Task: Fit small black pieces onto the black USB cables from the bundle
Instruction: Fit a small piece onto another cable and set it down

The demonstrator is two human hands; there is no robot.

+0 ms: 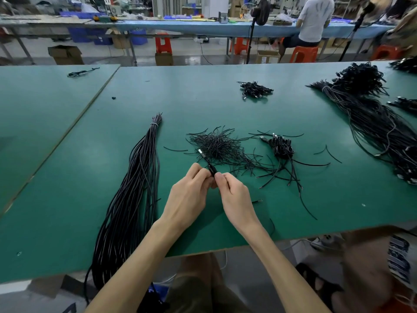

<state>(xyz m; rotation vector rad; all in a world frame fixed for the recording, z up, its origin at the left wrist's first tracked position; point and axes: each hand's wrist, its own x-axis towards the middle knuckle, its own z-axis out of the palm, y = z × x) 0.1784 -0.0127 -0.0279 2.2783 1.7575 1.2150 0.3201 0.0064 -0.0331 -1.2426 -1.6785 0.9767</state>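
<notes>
Currently the green bench [67, 177] carries all stock. The long bundle of black cables [133, 188] lies on its left part, tied with a light band at the far end, the other end hanging over the near edge. A larger cable bundle [372, 123] lies toward the right edge. The pile of thin black strips [216, 145] sits mid-bench, with a small cluster of coiled USB cables [282, 147] just beside it on the right.

Near the near edge, the left hand [189, 195] and the right hand [234, 195] meet at the fingertips. Both pinch one black USB cable [211, 168], whose metal plug [200, 152] points away toward the pile. Whether a black piece is already between the fingers cannot be told.

Handling, as a judgement: the cable is light, soft and limp, and sags unless supported close to the work point. Take hold on the stiffer moulded body behind the plug, not on the metal shell. The strips look light, thin and springy; pinch one near its end.
</notes>
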